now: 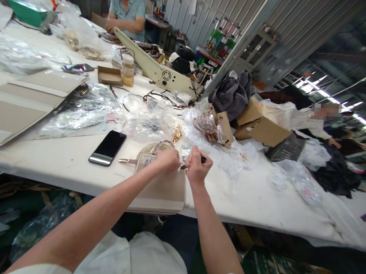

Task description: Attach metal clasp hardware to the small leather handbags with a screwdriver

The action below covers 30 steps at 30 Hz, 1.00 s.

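A flat beige piece, like a bag panel (163, 193), lies at the table's front edge under my hands. My left hand (168, 159) is closed near its upper right part; what the fingers pinch is hidden. My right hand (197, 165) is a fist around a slim tool with a dark handle (203, 159). The tool's tip points left, close to my left fingers; its exact kind is unclear. A light strap with a metal end (128, 161) sticks out to the left. Beyond my hands lies a small heap of gold-coloured metal fittings (177, 133).
A black phone (108, 148) lies left of the panel. Large beige panels (31, 100), clear plastic bags (86, 109), a jar (128, 70) and a cream machine (162, 72) stand or lie farther back. An open carton (260, 126) is at right. Another person (128, 17) sits across the table.
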Motion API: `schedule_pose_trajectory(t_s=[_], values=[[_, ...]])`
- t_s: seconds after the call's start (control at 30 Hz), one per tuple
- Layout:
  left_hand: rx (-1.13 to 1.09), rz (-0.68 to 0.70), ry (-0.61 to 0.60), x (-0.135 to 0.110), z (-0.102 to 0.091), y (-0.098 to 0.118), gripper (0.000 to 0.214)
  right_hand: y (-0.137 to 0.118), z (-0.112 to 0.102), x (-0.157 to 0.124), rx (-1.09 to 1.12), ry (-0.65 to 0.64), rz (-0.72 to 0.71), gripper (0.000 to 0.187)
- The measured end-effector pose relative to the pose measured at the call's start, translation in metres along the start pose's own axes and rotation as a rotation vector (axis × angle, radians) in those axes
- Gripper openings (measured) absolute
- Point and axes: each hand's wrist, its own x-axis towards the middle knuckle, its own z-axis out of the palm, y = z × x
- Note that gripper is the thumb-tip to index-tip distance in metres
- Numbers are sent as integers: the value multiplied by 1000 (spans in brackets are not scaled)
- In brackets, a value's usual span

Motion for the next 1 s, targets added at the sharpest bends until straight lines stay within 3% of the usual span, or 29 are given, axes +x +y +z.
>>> schedule_pose_trajectory(t_s=[0.17,0.4,0.73,1.0], values=[[-11,29,-18,3,1,-5,23,9,-2,-9,-56,25,54,63],[-2,28,-24,-1,-4,-2,20,7,-2,-4,1,-46,51,56],[6,30,-23,-1,-4,-1,20,16,4,-18,-188,23,-77,61],[24,35,1,-3,-1,-1,18,10,-5,10,96,-7,105,63]])
